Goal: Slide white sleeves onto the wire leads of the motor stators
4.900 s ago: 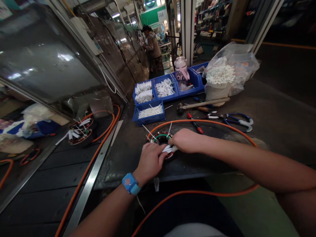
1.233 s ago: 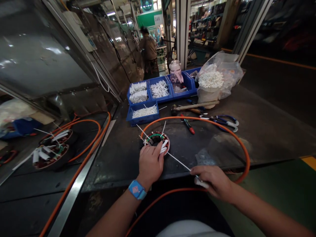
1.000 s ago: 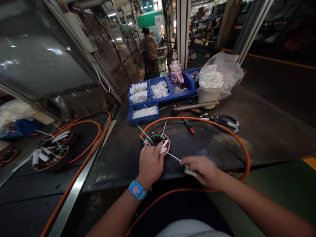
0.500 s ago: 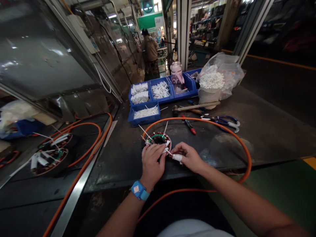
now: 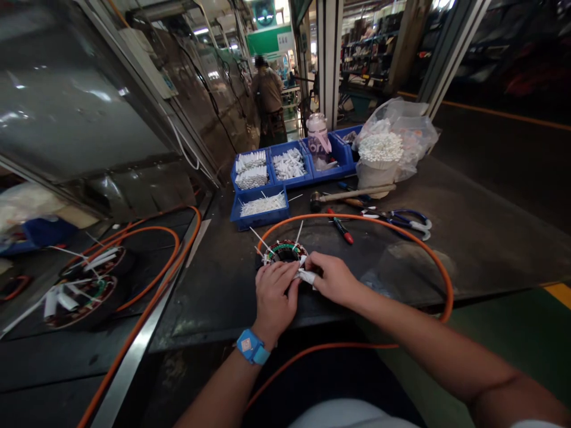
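A round motor stator (image 5: 280, 250) with copper windings and green insulation lies on the bench in front of me. Two thin white sticks (image 5: 262, 241) rise from its far side. My left hand (image 5: 275, 291), a blue watch on its wrist, lies over the near rim with fingers together, gripping the stator there. Close against it, my right hand (image 5: 332, 277) is closed in a pinch at the near right rim; white wrapping (image 5: 307, 276) covers its thumb. A thin white strand seems to be in that pinch, mostly hidden by the fingers.
Blue bins (image 5: 292, 163) of white tubes stand behind, with a pink bottle (image 5: 317, 139). A mallet (image 5: 352, 193), scissors (image 5: 408, 220) and red-tipped pen (image 5: 342, 230) lie right. An orange hose (image 5: 439, 267) loops around the stator. More stators (image 5: 84, 297) sit left.
My right hand has moved left and slightly up, closing the gap to the left hand; the thin strand seen between them is now mostly covered. My left hand stays on the stator.
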Available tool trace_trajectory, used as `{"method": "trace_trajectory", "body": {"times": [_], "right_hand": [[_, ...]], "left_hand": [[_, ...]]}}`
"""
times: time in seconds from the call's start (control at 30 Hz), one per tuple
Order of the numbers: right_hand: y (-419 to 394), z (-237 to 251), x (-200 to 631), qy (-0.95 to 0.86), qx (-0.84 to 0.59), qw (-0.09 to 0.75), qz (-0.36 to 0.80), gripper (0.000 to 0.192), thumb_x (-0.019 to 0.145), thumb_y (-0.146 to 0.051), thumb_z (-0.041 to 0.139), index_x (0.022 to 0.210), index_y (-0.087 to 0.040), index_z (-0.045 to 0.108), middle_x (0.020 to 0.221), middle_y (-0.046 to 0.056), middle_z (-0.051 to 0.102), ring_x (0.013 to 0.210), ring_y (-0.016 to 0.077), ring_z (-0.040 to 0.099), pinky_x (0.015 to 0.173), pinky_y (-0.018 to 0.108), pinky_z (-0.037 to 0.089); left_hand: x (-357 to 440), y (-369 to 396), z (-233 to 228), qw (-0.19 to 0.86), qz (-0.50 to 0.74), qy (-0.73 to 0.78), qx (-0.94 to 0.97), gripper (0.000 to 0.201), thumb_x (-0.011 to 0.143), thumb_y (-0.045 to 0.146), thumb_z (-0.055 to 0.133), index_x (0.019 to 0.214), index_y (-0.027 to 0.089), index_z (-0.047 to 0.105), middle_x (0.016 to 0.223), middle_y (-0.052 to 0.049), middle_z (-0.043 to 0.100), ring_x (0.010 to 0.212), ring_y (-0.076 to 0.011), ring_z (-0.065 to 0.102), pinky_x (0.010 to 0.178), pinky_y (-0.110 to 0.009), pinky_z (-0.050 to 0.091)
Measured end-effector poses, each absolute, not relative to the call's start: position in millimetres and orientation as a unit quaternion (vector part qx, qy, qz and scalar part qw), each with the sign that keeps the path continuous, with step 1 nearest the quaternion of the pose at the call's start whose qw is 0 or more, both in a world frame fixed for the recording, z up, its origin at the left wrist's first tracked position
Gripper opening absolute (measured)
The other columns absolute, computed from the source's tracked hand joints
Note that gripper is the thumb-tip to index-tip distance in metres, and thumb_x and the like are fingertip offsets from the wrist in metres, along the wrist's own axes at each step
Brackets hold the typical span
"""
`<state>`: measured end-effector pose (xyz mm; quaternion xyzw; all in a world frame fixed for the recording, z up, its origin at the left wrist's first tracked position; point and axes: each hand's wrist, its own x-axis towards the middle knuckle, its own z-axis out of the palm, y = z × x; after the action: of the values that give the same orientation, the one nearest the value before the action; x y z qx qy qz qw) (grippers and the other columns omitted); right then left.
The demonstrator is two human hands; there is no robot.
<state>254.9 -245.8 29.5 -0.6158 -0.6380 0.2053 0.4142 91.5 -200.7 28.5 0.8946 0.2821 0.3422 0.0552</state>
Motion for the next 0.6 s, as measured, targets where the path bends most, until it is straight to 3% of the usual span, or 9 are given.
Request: {"method": "trace_trajectory", "body": {"times": [0.13,0.3,0.43,0.6], "right_hand": [[-243,39,269,-0.824,-0.503,0.245,-0.090,0.020,0.085,-0.030,0.049,0.072,-0.017,0.057,0.073,0.005,0.058,0.071,0.0162,0.045,0.059,0.031,0.027],[-231,44,274,-0.879,-0.337,0.247,-0.230,0.025,0.083,-0.027,0.046,0.061,-0.017,0.053,0.060,0.003,0.050,0.064,0.0153,0.039,0.056,0.032,0.019],[-198,55,272,-0.854,-0.420,0.215,-0.218,0.023,0.082,-0.027,0.050,0.063,-0.016,0.057,0.064,0.005,0.055,0.067,0.0165,0.041,0.058,0.033,0.020],[-185,56,280,-0.852,-0.472,0.224,-0.026,0.025,0.088,-0.030,0.045,0.076,-0.016,0.062,0.074,0.004,0.059,0.072,0.0156,0.048,0.063,0.030,0.030]], "left_hand": [[91,-201,32,0.057,0.324,0.275,0.903,0.028,0.085,0.016,0.051,0.110,0.022,0.061,0.106,-0.004,0.067,0.102,-0.0195,0.056,0.094,-0.041,0.037],[91,-201,42,0.022,0.223,0.329,0.917,0.033,0.083,0.021,0.051,0.115,0.015,0.056,0.102,-0.009,0.064,0.096,-0.0238,0.054,0.093,-0.043,0.037],[91,-197,47,-0.010,0.163,0.309,0.937,0.019,0.088,0.026,0.047,0.095,0.016,0.061,0.082,-0.006,0.062,0.082,-0.0224,0.053,0.086,-0.041,0.039],[91,-194,47,-0.037,0.146,0.292,0.944,0.018,0.088,0.028,0.046,0.093,0.016,0.059,0.079,-0.006,0.060,0.078,-0.0222,0.052,0.080,-0.038,0.039]]}}
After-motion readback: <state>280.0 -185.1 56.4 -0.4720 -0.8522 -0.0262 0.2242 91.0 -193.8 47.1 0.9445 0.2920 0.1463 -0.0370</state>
